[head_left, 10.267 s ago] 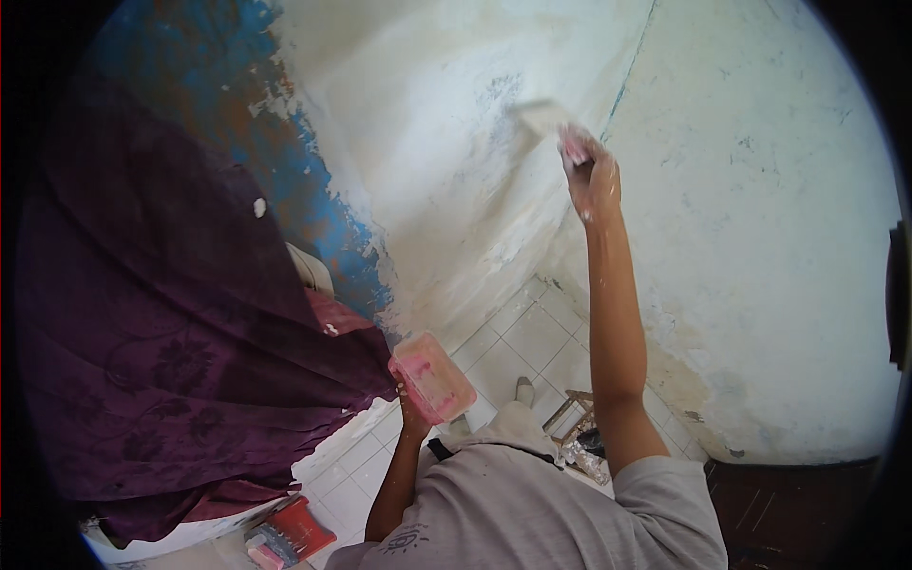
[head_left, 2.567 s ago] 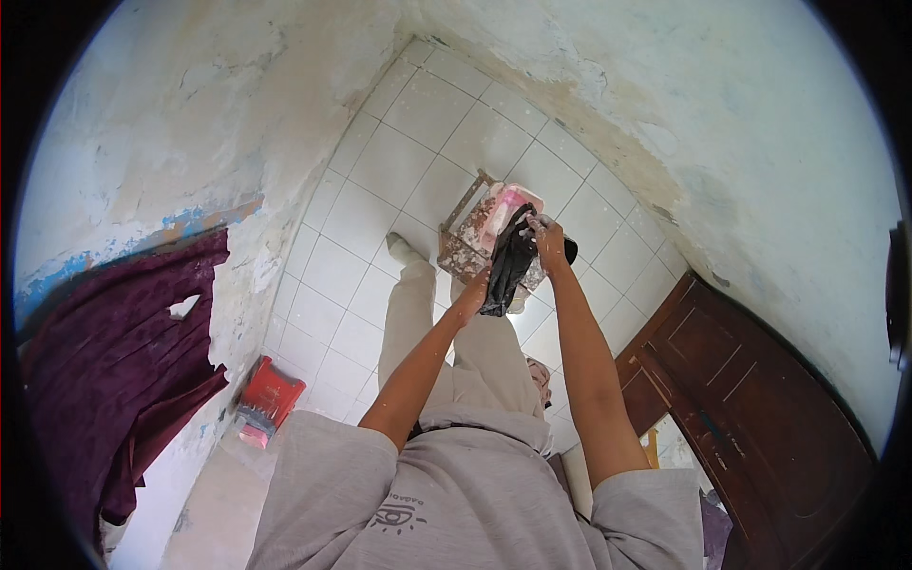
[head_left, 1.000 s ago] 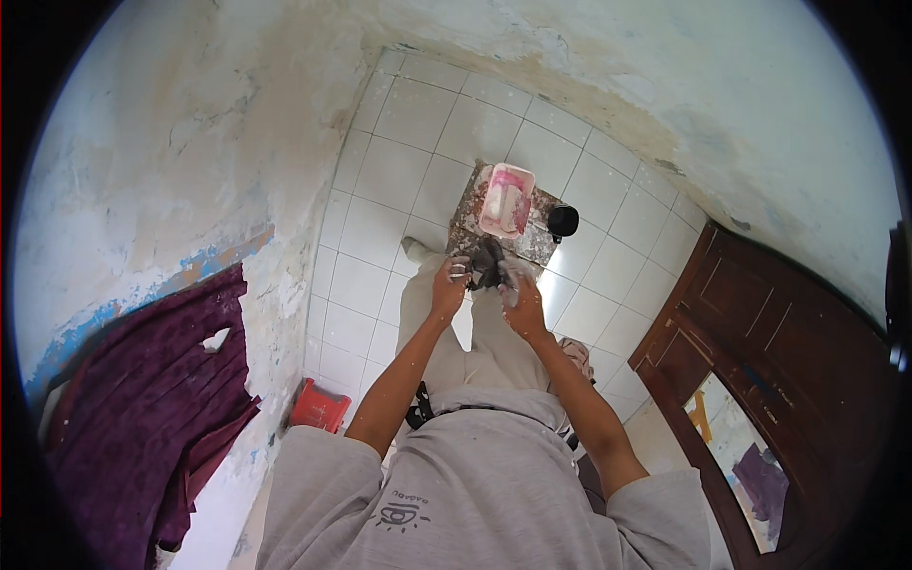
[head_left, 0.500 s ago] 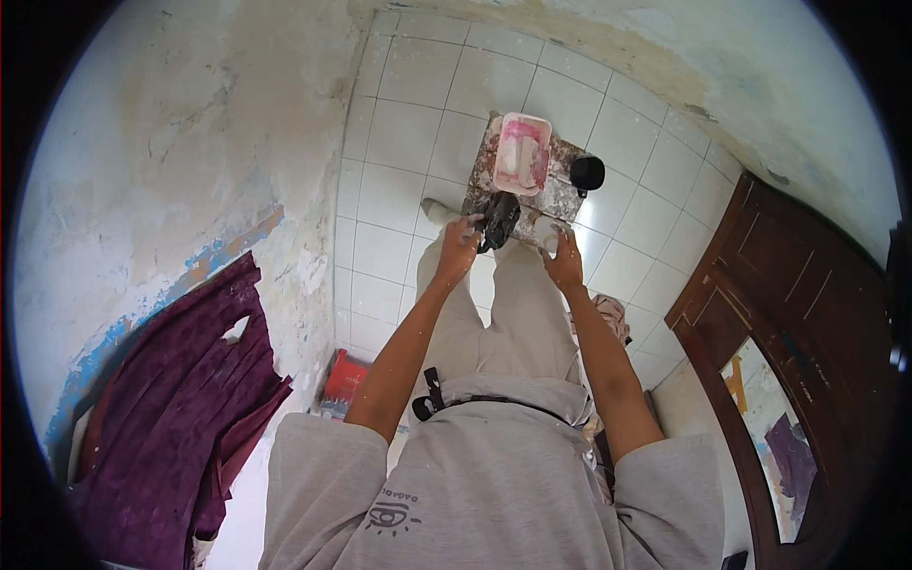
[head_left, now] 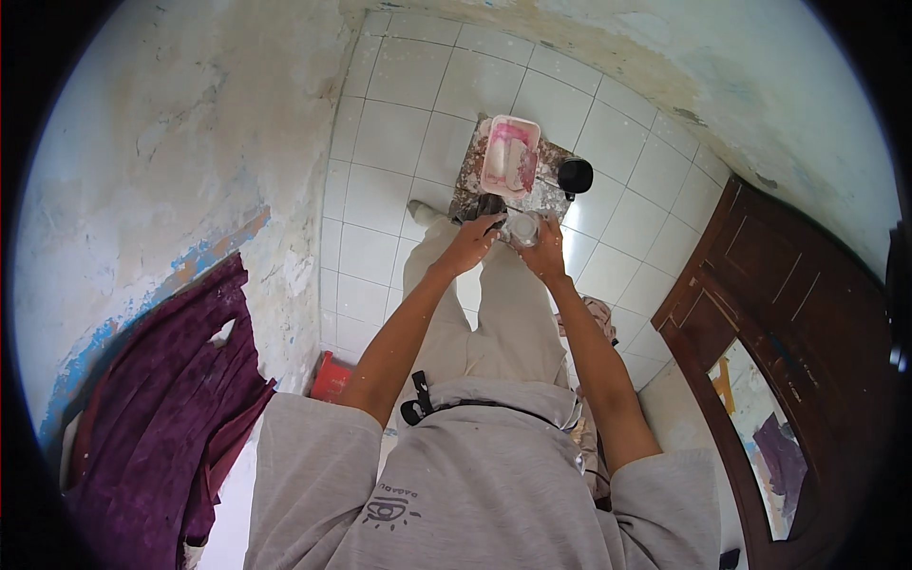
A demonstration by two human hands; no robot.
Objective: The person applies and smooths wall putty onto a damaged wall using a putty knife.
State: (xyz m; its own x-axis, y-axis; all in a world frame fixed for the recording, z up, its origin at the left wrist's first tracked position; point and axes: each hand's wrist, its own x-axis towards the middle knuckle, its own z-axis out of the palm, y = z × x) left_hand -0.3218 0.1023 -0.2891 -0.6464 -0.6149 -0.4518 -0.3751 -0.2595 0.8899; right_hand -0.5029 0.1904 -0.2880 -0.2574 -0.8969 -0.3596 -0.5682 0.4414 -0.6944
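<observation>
My right hand (head_left: 541,255) is closed round a clear plastic cup (head_left: 522,229), tilted so that its round mouth shows. Just left of it my left hand (head_left: 469,245) grips a dark, crumpled bundle that looks like a black plastic bag (head_left: 490,205). Most of the bag is hidden by the fingers. Both hands are close together in front of my knees, over the near edge of a stained board (head_left: 467,178). On the board stands a pink rectangular tub (head_left: 487,157), smeared inside with white and pink paste.
A black pot or mug (head_left: 575,176) stands at the board's right corner on white floor tiles (head_left: 394,133). Peeling walls rise left and ahead. A purple cloth (head_left: 171,408) hangs at left, with a red container (head_left: 332,377) nearby. A brown wooden door (head_left: 788,266) stands at right.
My hands have come together: the left moved right with the dark bag, the right moved left with the cup. The cup now tilts beside the left fingers, and less of the bag shows.
</observation>
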